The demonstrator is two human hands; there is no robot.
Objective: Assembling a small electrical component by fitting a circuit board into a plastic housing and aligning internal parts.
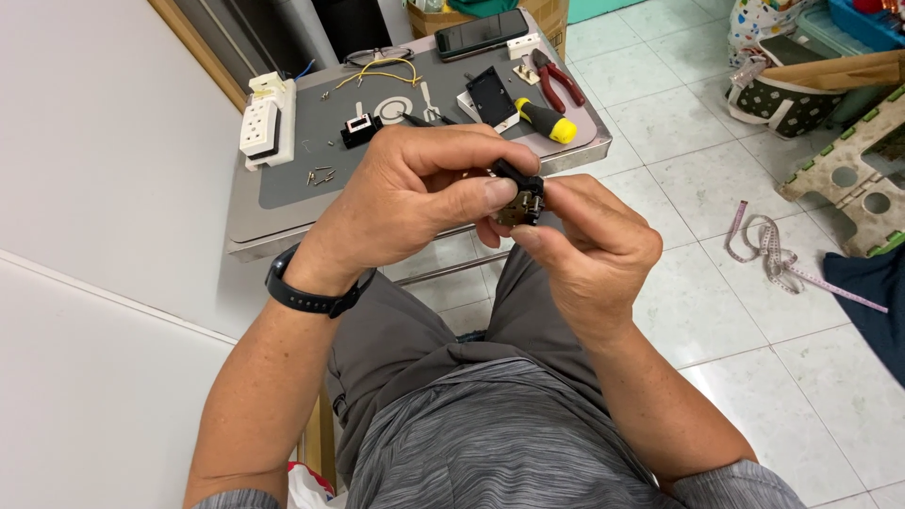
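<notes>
A small black socket module with brass contacts (521, 196) is held in front of my lap, above the edge of a grey work tray (283, 203). My left hand (415, 193) pinches it from the left with thumb and fingers. My right hand (589, 245) grips it from the right and below, fingertips on the brass part. A dark band sits on my left wrist.
On the tray lie a white power strip (264, 123), loose screws (320, 175), a black module (360, 129), yellow wire (382, 71), a black cover plate (492, 96), a yellow-handled screwdriver (545, 120), red pliers (558, 80), glasses and a phone (481, 33). A measuring tape (782, 269) lies on the tiled floor.
</notes>
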